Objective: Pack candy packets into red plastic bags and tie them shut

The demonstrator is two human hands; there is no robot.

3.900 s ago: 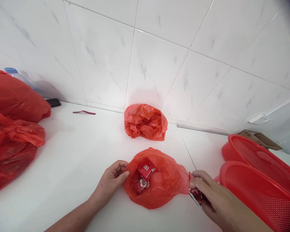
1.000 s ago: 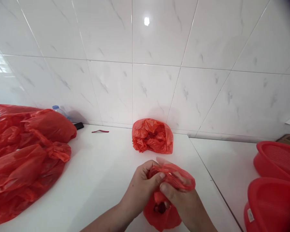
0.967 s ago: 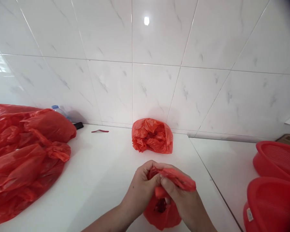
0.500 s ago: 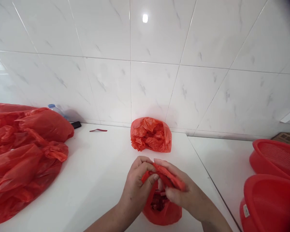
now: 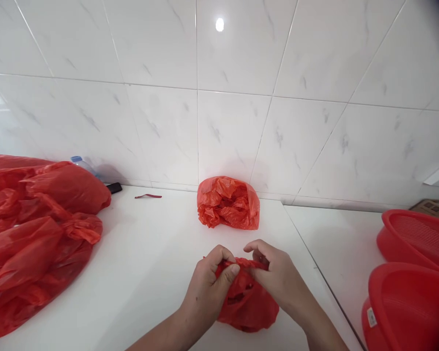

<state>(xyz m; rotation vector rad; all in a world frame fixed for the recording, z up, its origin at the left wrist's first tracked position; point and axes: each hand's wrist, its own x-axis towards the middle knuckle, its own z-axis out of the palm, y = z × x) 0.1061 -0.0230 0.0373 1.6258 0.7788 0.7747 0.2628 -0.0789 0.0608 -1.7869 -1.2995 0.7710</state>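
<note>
A red plastic bag sits on the white table close to me, its gathered top between my two hands. My left hand pinches the left part of the rim between thumb and fingers. On the other side, my right hand grips the rim, thumb toward me and index finger lifted and curled. Through a small gap in the bag I glimpse dark red contents, too unclear to name. Just beyond my hands lies a crumpled red plastic bag.
Large full red bags fill the left side. Behind them are a bottle with a blue cap and a black phone-like object. A thin red strip lies near the tiled wall. Red plastic baskets stand at the right.
The bag's mouth, wide before, is now drawn together and mostly covers the contents. My right hand has shifted slightly and its index finger has lifted.
</note>
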